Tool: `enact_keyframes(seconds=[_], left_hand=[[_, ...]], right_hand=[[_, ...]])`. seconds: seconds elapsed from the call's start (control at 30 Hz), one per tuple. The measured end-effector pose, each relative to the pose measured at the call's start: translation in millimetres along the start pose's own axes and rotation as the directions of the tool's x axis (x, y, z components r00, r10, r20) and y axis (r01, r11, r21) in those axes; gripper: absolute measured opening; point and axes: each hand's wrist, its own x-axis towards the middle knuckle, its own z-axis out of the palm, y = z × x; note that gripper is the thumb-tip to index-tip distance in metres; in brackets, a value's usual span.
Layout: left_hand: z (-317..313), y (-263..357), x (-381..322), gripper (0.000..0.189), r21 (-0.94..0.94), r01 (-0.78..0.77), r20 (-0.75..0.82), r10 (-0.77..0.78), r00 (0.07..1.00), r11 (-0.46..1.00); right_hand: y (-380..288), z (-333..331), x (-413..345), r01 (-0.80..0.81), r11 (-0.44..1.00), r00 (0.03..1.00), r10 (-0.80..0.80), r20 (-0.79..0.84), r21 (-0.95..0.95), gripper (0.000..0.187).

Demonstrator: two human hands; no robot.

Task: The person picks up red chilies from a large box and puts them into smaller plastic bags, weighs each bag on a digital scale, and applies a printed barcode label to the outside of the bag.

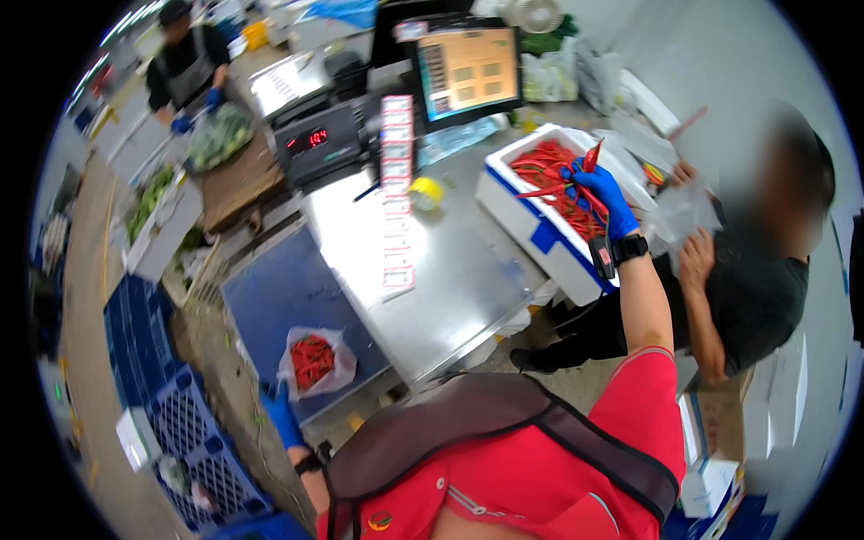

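Observation:
In a blue glove, my right hand [597,192] grips several red chili peppers [590,158] over a white foam box [533,226] with a blue stripe, which holds many more red chilies [547,155]. At the lower left, my gloved left hand [280,408] is beside an opened clear plastic bag [342,364] of red chilies [312,362] on a blue platform [283,290]; its fingers are at the bag's edge, and whether they pinch it I cannot tell. A scale display [317,138] with red digits stands behind the steel table [452,297].
A monitor [469,74] stands at the back, with a roll of yellow tape [425,194] and a label strip [397,196] nearer. On the right a person [756,283] handles a clear bag [682,212]. Another person [189,61] holds bagged greens [219,138]. Blue plastic pallets [196,439] lie lower left.

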Motion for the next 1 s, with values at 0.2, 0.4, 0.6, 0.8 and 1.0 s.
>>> enact_keyframes(seconds=[0.2, 0.4, 0.6, 0.8, 1.0], left_hand=[[17, 55, -24, 0.091, 0.467, -0.035, -0.080, 0.082, 0.993, 0.883], [-2, 41, 6, 0.033, 0.342, 0.226, 0.012, -0.244, 0.970, 0.912], [-11, 26, 13, 0.024, -0.465, 0.407, 0.230, -0.336, 0.913, 0.786], [-25, -4, 9, 0.031, -0.474, 0.481, 0.347, -0.345, 0.872, 0.737], [-36, 29, 13, 0.036, -0.246, 0.379, 0.306, -0.300, 0.904, 0.892]], right_hand=[[64, 188, 11, -0.151, 0.987, 0.960, 0.133, 0.247, 0.054, 0.017], [189, 357, -22, -0.467, 0.875, 0.717, 0.458, 0.526, -0.126, 0.020], [360, 485, -54, 0.025, 0.877, 0.574, 0.381, 0.725, -0.481, 0.026], [416, 538, -50, 0.657, 0.500, 0.259, 0.553, 0.792, -0.565, 0.035], [393, 517, -24, 0.490, 0.659, 0.524, 0.301, 0.797, -0.571, 0.052]])
